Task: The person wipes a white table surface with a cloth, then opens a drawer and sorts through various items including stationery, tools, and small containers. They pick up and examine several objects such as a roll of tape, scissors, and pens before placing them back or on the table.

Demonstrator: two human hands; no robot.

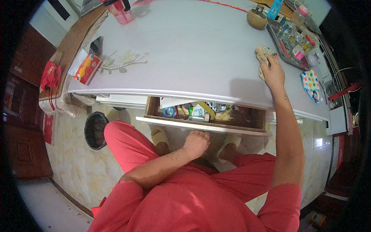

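Note:
On the right of the white tabletop (188, 52), my right hand (273, 71) presses its fingers onto a crumpled beige cloth (261, 52). My left hand (197, 143) is low in front of me, its fingers curled against the outer front of a pulled-out wooden drawer (249, 132). The fingertips and whatever handle they grip are mostly hidden. Inside the drawer lie a roll of blue tape (169, 112), a green-and-white box (198, 112), a yellow strap-like piece (208, 109) and mixed small items.
A tray (279, 49) of glass jars and a round brown bowl (256, 19) stand at the right. Dotted cloth (310, 84) lies nearby. At the left are a tissue pack (87, 69), a phone (96, 45) and a pink cup (121, 13). A black bin (95, 130) stands on the floor.

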